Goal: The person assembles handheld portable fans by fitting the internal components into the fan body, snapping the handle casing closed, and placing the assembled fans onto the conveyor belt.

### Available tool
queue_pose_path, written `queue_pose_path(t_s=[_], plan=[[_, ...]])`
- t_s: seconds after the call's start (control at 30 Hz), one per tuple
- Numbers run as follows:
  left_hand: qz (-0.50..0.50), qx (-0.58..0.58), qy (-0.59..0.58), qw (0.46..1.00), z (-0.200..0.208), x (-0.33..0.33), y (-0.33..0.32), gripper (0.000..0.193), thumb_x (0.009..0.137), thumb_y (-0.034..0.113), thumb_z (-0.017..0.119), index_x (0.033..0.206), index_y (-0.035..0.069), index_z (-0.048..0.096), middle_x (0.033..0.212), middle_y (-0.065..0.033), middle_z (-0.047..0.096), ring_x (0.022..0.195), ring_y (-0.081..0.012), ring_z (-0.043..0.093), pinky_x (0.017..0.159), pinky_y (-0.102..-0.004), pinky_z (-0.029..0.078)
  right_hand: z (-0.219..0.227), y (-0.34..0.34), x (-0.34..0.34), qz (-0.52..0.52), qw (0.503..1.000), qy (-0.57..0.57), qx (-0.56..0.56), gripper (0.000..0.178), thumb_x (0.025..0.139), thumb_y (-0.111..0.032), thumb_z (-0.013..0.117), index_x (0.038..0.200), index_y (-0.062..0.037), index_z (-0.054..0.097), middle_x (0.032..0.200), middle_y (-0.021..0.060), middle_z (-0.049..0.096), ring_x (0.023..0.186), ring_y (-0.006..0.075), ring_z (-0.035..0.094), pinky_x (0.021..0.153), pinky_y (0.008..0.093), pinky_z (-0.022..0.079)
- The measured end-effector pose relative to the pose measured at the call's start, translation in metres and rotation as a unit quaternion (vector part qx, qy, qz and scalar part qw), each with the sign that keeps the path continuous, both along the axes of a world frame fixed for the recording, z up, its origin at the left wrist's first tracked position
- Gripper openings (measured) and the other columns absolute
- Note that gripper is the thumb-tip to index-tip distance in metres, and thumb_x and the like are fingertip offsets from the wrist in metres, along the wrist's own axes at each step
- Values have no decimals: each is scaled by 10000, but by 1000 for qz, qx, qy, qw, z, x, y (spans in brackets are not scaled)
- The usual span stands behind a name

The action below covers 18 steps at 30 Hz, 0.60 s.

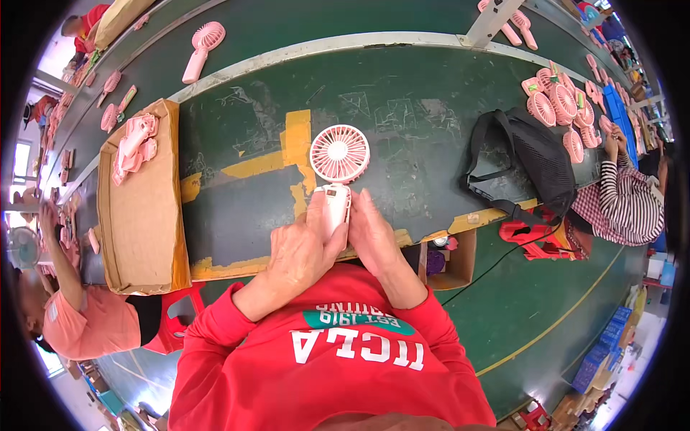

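Note:
A small pink handheld fan (pixel 339 154) lies in front of me, its round slatted head pointing away from me. Its pale handle, with a small dark window near the neck, is held between my two hands. My left hand (pixel 296 248) wraps the handle from the left, thumb and fingers closed on it. Along the handle's right side, my right hand (pixel 375 233) presses with its fingers together; its fingertips are partly hidden.
A shallow cardboard tray (pixel 108 237) with pink parts (pixel 135 147) stands left. A black bag (pixel 535 161) lies right, before a pile of pink fans (pixel 564 104). Beyond the metal rail (pixel 323 47) another fan (pixel 204 50) lies. Co-workers sit on both sides.

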<state>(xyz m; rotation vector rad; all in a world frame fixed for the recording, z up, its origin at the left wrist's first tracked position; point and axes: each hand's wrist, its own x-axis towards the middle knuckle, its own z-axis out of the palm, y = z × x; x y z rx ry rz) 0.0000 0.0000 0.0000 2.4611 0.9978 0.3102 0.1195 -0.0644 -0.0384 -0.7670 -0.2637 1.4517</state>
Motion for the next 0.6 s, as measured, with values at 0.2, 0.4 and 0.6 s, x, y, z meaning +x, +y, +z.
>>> queue_pose_path(t_s=[0.2,0.4,0.6], plan=[[4,11,-14,1000,1,2,0,570,807,276,649,1191,-102,464,695,-248,624,549,-381,622,472,-433,491,-3,-1,-2,-3,1000,5,-2,639,982,-502,274,1386,-8,292,1400,119,366,1312,214,340,1090,374,268],[-20,3,8,1000,2,2,1,582,809,288,650,1181,-122,471,674,-241,620,531,-383,615,475,-435,494,-8,-5,-2,-2,1000,-24,14,625,984,-424,358,1423,0,223,1421,107,343,1315,208,334,1087,363,271],[-51,-8,21,998,1,-3,2,627,787,286,665,1195,-141,456,689,-236,625,552,-379,623,481,-434,500,-10,-8,3,43,991,-113,54,584,981,-228,395,1452,6,139,1448,115,293,1332,202,293,1088,337,251]])
